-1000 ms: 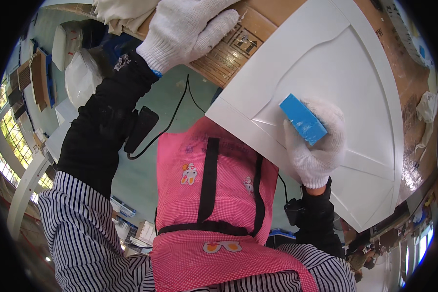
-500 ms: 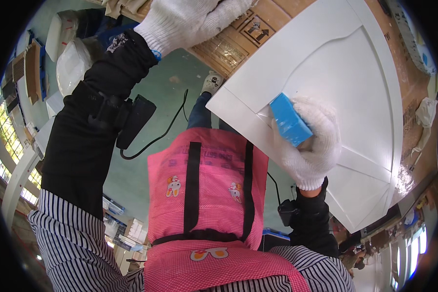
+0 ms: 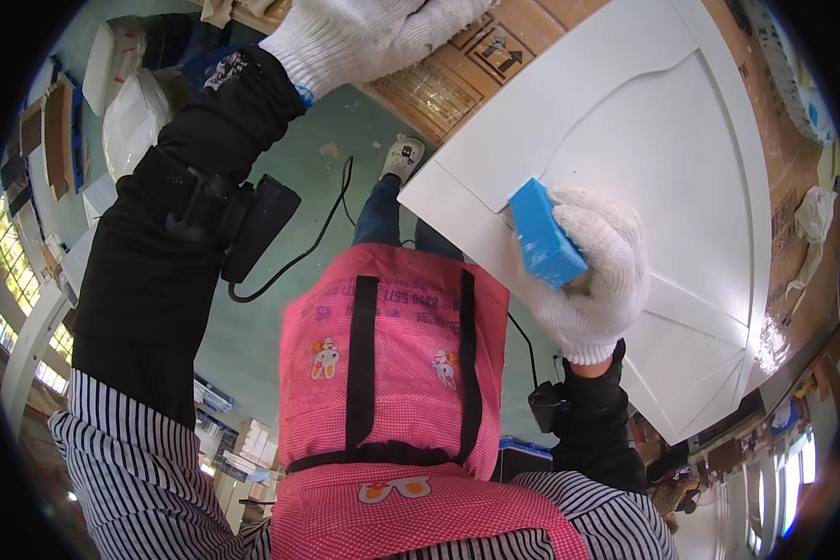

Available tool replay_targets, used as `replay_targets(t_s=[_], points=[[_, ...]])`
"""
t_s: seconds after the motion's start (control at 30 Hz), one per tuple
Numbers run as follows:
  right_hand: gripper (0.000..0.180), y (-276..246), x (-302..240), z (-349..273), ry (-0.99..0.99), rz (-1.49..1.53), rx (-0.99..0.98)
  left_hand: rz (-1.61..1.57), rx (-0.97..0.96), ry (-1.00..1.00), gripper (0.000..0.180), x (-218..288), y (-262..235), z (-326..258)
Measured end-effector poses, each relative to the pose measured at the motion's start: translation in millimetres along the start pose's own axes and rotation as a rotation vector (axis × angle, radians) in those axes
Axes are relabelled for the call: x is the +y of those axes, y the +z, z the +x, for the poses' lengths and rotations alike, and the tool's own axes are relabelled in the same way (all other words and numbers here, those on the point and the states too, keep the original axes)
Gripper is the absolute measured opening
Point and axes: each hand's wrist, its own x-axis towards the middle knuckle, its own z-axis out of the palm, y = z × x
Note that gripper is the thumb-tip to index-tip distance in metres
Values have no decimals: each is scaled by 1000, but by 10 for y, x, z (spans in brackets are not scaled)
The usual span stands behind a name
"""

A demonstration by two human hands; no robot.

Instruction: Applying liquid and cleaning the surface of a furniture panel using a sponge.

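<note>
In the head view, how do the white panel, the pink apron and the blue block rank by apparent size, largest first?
1. white panel
2. pink apron, close to the camera, so it is possibly enlarged
3. blue block, held in the right hand

A cardboard-covered workbench (image 3: 523, 28) carried a white arched cabinet door panel (image 3: 663, 159), lying flat, with crumpled plastic (image 3: 815, 215) near its edge.

Left hand (image 3: 373, 33) fingers (frame-cut)
</note>
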Motion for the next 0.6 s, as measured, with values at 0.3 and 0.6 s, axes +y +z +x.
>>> replay_targets(t_s=[0.3, 0.6], points=[[49, -9, 4, 24, 74, -24, 84, 27, -21, -27, 39, -1, 12, -1], [53, 13, 28, -8, -44, -46, -29, -2, 43, 22, 38, -34, 37, -37]])
